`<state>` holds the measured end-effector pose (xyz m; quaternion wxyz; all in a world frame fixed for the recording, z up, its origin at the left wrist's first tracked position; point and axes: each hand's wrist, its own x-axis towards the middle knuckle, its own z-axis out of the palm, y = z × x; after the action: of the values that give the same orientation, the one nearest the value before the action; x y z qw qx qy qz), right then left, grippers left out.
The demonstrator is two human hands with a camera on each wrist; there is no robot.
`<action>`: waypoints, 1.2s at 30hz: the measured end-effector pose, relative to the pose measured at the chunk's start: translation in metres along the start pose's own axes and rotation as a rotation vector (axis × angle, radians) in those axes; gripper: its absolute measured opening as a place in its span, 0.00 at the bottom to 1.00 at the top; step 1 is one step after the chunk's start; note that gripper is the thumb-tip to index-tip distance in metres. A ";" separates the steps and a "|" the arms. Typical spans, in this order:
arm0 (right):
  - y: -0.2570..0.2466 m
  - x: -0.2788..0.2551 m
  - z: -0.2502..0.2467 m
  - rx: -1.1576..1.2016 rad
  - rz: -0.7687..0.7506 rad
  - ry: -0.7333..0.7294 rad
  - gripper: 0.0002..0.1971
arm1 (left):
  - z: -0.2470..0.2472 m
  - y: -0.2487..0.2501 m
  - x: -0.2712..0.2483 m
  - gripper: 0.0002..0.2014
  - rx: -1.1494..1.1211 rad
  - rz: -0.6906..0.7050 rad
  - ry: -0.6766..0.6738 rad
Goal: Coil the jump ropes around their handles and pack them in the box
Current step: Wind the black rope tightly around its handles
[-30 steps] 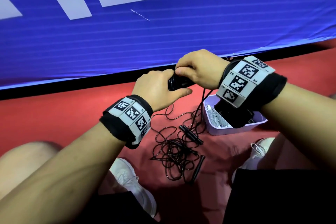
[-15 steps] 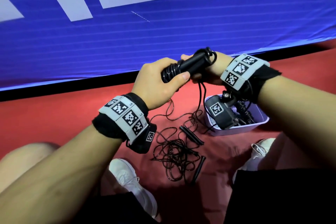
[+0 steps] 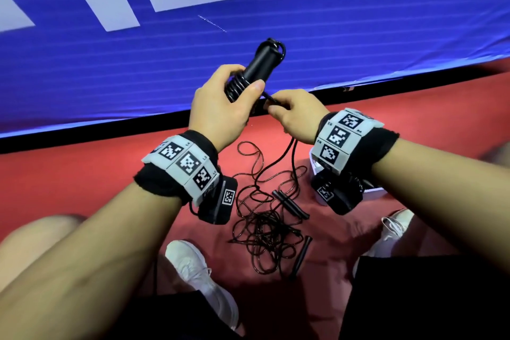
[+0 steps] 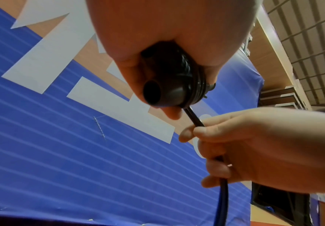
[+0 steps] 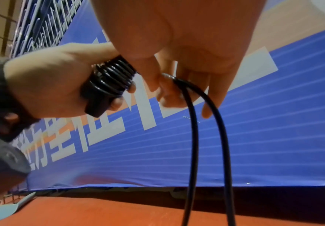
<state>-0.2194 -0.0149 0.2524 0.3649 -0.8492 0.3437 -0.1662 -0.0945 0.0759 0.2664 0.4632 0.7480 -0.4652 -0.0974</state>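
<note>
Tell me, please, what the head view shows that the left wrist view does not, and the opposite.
Only the head view shows the tangled rope lying on the red floor, its loose handles and the white shoes. Only the left wrist view shows the butt ends of the paired handles from below. Both show the left hand gripping those handles, with cord coiled around them, and the right hand pinching the cord.

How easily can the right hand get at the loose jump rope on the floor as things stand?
Probably not right away: the right hand pinches the black rope being coiled on the handles. The tangled rope lies uncovered below it.
</note>
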 end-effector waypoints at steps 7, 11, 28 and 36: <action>-0.014 -0.008 -0.003 -0.196 -0.104 0.029 0.12 | -0.002 -0.014 0.006 0.18 0.123 -0.058 -0.001; -0.021 -0.011 -0.003 -0.347 -0.115 -0.036 0.13 | 0.003 -0.025 0.006 0.25 0.176 -0.079 -0.023; -0.010 -0.008 -0.023 -0.443 -0.100 -0.146 0.08 | -0.003 -0.031 0.010 0.19 0.377 -0.145 -0.088; -0.009 -0.002 -0.031 -0.381 -0.319 -0.093 0.11 | 0.002 -0.014 -0.009 0.17 0.549 0.101 -0.361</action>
<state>-0.2331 -0.0246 0.2798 0.1827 -0.9529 0.2135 -0.1145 -0.0921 0.0837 0.2516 0.1586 0.7917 -0.5850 -0.0765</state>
